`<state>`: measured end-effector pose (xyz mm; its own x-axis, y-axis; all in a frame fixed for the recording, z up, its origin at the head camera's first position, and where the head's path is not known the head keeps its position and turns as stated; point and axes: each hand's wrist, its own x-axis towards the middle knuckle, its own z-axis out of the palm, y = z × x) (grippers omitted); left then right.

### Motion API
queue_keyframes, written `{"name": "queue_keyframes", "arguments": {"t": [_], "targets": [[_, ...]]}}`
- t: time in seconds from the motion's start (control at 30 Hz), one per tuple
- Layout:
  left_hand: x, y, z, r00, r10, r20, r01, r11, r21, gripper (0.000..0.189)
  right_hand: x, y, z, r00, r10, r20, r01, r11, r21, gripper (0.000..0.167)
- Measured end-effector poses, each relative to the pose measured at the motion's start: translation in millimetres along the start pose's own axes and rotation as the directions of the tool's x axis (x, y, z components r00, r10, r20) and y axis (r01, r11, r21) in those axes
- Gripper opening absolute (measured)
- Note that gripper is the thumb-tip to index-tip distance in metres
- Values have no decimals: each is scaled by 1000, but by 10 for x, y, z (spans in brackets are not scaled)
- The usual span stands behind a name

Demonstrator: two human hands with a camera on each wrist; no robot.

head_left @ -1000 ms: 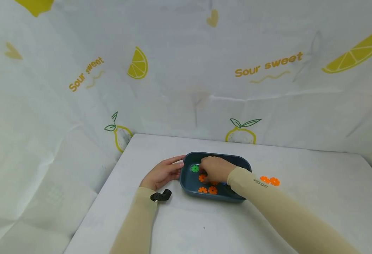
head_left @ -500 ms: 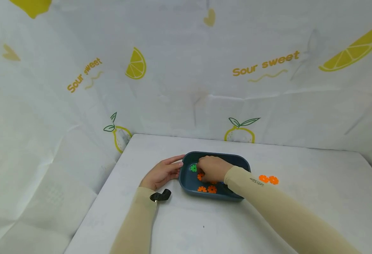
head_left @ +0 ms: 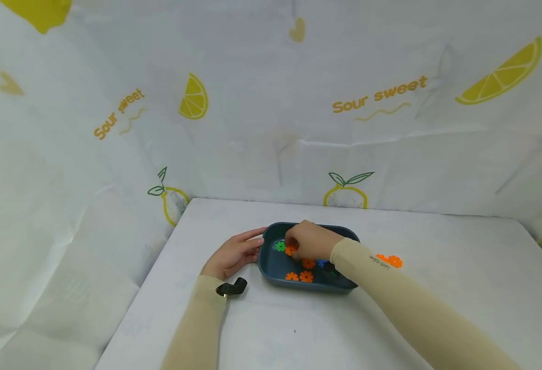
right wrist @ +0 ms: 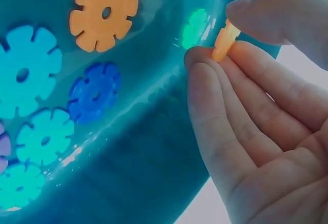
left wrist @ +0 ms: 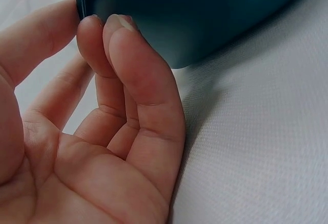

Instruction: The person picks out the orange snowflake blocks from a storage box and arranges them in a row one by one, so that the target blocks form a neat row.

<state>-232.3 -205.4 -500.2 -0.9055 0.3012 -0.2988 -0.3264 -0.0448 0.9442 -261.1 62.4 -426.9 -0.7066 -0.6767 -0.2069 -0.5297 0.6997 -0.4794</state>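
"White cloth (head_left: 252,154) printed with lemons and "Sour sweet" hangs behind a white table (head_left: 271,334). What's being handled?"

"An orange notched disc (right wrist: 225,40), turned edge-on, inside the blue tray (head_left: 273,264), towards its left end."

"Held how?"

"Pinched between thumb and fingertips of the right hand (head_left: 312,240), which is closed down to the disc's thickness. Whether the disc touches the tray's floor, I can't tell."

"What else is in there?"

"A green disc (head_left: 279,246) at the tray's left end, an orange disc (head_left: 308,263) near the middle, two more by the near wall, and a blue disc (right wrist: 95,93). Others are partly cut off in the right wrist view."

"And the left hand (head_left: 234,254)?"

"Around the tray's left end, loosely open, fingertips at the outer wall, grasping nothing."

"Anything outside?"

"Two orange discs (head_left: 395,261) on the table, right of the tray, beside the beige right sleeve (head_left: 405,293)."
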Motion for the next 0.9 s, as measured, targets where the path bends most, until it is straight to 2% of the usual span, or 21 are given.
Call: {"name": "queue_keyframes", "arguments": {"t": [0.2, 0.4, 0.53, 0.73, 0.9], "targets": [[21, -44, 59, 1000, -13, 6, 13, 1000, -4, 49, -171, 76, -47, 1000, 1, -21, 1, 997, 81, 24], [34, -50, 87, 1000, -4, -10, 4, 1000, 4, 49, -359, 190, -150, 994, -17, -105, 29, 993, 115, 25], [44, -58, 71, 1000, 0, -8, 0, 1000, 9, 50, -531, 315, -190, 986, 13, -169, 13, 988, 152, 27], [15, -24, 24, 1000, 0, -12, 0, 1000, 4, 51, -821, 503, -239, 960, 75, -269, -20, 980, 200, 28], [7, -6, 12, 1000, -7, -9, 8, 1000, 13, 53, -1110, 688, -210, 917, 134, -375, -49, 972, 230, 27]]}}
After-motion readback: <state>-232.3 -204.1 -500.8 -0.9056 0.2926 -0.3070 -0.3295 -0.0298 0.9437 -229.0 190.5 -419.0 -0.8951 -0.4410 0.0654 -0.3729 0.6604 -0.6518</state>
